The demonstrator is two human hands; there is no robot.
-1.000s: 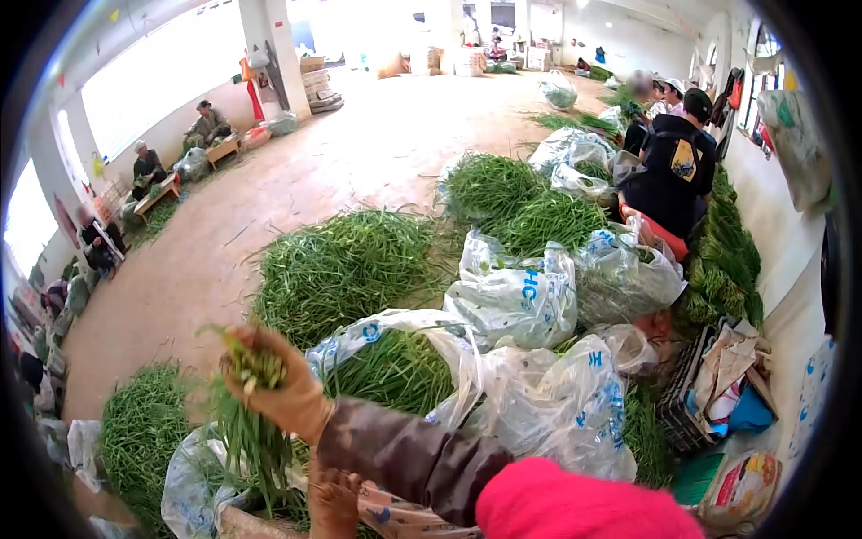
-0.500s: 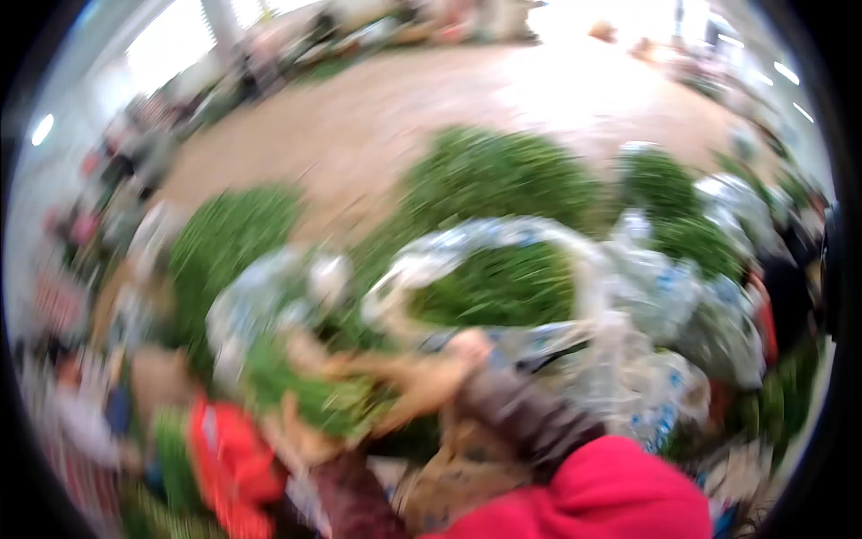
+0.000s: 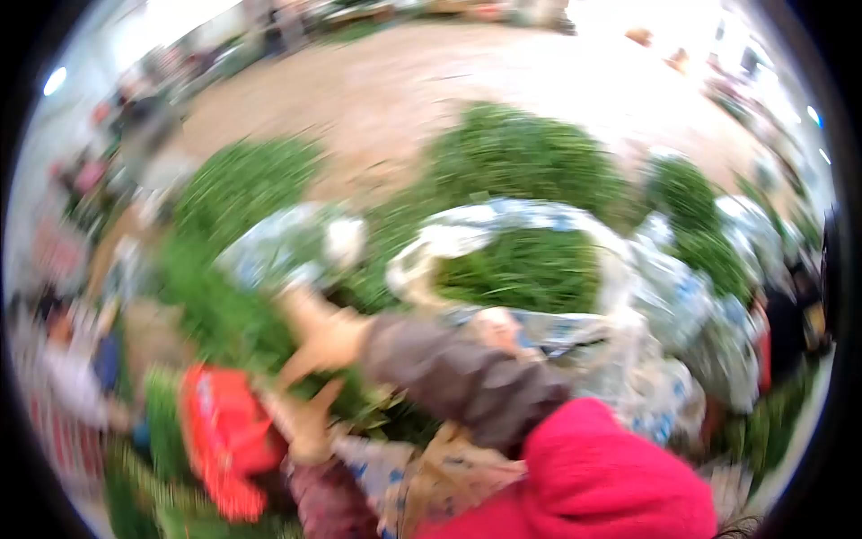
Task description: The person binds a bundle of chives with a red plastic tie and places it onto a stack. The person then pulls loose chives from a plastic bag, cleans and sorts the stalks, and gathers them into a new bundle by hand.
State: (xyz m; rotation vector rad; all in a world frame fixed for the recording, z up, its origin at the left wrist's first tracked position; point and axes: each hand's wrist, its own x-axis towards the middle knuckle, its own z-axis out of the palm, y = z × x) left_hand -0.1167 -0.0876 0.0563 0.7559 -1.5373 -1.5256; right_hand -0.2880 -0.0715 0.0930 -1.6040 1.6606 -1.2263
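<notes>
Both hands reach left over blurred green stalks (image 3: 211,301). My right hand (image 3: 325,337) has its thumb and fingers spread apart beside the stalks, its arm stretched across my body. Lower down, my left hand (image 3: 308,422) also shows its thumb and fingers apart, close to the red plastic bag (image 3: 229,418). Greens lie at the fingertips of both; motion blur hides the exact contact. Leafy stems (image 3: 395,418) show to the right of my left hand. Beyond the right hand lies a clear plastic bag (image 3: 292,241) with greens.
A large white plastic bag (image 3: 620,269) stands open around cut greens (image 3: 521,269). More green heaps (image 3: 530,162) lie on the brown floor (image 3: 386,99). Filled plastic bags (image 3: 678,278) line the right. Brown sacking (image 3: 462,463) lies before me. Another person (image 3: 76,364) is at the far left.
The bunch of greens between my hands earlier no longer shows clearly there. My right hand has moved left and up, and its fingers have spread. The camera view has shifted.
</notes>
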